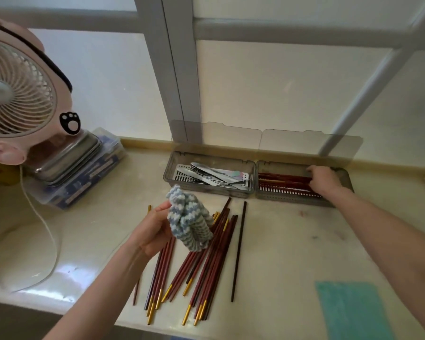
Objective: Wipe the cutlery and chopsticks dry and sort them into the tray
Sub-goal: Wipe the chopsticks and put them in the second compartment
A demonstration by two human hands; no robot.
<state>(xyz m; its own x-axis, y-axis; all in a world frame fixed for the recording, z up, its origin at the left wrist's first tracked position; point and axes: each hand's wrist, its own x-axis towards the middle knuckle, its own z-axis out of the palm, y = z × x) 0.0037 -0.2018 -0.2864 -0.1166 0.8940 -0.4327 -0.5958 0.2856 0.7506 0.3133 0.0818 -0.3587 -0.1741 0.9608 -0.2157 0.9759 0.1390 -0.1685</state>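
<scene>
The window (255, 82) fills the back of the scene, its pale frame rising behind the counter (292, 241). At the far left stands a pink fan (17, 87), its white cord (47, 229) looping down over the counter. A teal mat (353, 312) lies flat near the front right edge.

Against the back ledge sit two grey trays side by side, touching, both with clear lids standing open. The left tray (168, 168) holds the metal cutlery (214, 176) in a loose heap. The right tray (350, 179) holds red chopsticks (282, 180) laid lengthwise.

Under the fan a clear box (84, 185) carries stacked metal tins (66, 158).

In front of the trays, a spread of loose chopsticks (206, 261) lies on the counter, red with gold tips towards the front; one dark chopstick (238, 251) lies apart to their right.

The left hand (152, 231) hangs above that spread, fingers curled round a bunched blue-and-white cloth (189, 222).

The right hand (324, 179) reaches into the right tray, fingers bent down over the chopsticks there; whether it grips them I cannot tell.
</scene>
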